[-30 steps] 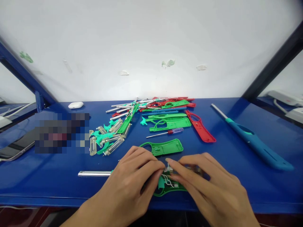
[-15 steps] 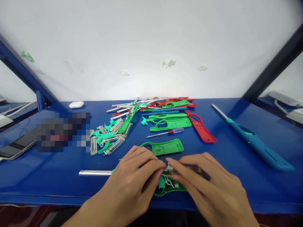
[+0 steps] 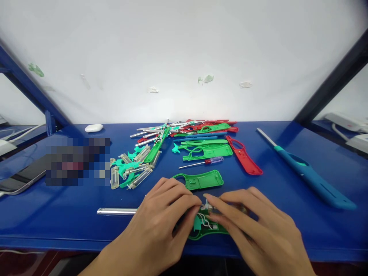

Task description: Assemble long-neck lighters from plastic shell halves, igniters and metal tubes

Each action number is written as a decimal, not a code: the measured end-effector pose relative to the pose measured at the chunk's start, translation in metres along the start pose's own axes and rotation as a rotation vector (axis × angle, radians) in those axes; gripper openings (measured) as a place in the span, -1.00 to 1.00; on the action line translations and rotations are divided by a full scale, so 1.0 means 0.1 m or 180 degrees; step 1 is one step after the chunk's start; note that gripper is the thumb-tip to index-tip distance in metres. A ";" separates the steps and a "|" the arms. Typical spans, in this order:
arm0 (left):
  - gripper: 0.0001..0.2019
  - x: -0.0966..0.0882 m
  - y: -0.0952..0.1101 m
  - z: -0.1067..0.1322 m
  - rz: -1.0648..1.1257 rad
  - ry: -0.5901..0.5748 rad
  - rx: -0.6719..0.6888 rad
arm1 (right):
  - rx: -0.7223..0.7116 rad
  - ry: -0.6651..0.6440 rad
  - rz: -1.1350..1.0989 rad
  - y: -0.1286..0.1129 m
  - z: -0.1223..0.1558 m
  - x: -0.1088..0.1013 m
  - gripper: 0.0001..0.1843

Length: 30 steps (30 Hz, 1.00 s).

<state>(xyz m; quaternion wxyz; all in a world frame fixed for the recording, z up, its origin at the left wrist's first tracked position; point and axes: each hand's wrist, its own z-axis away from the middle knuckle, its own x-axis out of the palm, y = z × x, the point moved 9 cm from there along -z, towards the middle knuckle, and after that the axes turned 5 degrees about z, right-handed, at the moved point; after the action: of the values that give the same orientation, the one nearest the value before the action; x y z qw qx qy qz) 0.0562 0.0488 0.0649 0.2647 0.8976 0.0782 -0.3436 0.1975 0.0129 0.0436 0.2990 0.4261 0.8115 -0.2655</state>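
An opened green gas lighter (image 3: pixel 198 234) lies near the front edge of the table, with white wires (image 3: pixel 204 221) and a teal trigger (image 3: pixel 197 223) inside its half shell. Its metal barrel (image 3: pixel 116 211) sticks out leftward from under my left hand (image 3: pixel 165 218). That hand is closed, thumb and forefinger pinched at the upper side of the shell; what lies between the tips is hidden. My right hand (image 3: pixel 258 226) is closed round a clear fuel tank (image 3: pixel 211 207), mostly covered by the fingers, with a small metal-and-white valve end at the fingertips.
Behind the hands lie a loose green half shell (image 3: pixel 205 180) and a screwdriver (image 3: pixel 201 163). Clear tanks and teal triggers (image 3: pixel 133 168) form a pile at left; barrels and coloured shells (image 3: pixel 189 128) are heaped by the wall. A blue lighter (image 3: pixel 310 172) lies right, a phone (image 3: pixel 23 176) left.
The view has shifted very slightly. Both hands stay at the green lighter, their fingertips barely moved, and the right fingers have shifted a little over the tank.
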 end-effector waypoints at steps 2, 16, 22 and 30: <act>-0.83 -0.01 0.00 -0.01 0.0031 0.0008 -0.0012 | -0.0026 -0.0020 -0.0066 -0.01 0.01 0.01 -0.72; -0.79 0.01 0.02 -0.02 0.0145 -0.0033 0.0044 | -0.0192 0.0069 0.0017 -0.04 -0.02 -0.06 -0.73; -0.79 0.00 0.03 -0.02 0.0133 -0.0024 0.0050 | -0.0241 0.0057 0.0019 -0.06 -0.02 -0.08 -0.71; -0.82 0.00 0.04 0.00 0.0025 -0.0041 0.0082 | -0.0308 -0.0012 -0.0044 -0.07 -0.05 -0.10 -0.64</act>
<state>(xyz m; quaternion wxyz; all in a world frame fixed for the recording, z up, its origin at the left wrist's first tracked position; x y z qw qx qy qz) 0.0575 0.0456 0.0659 0.2549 0.8991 0.0684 -0.3493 0.1944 0.0075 0.0554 0.3190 0.4051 0.8257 -0.2289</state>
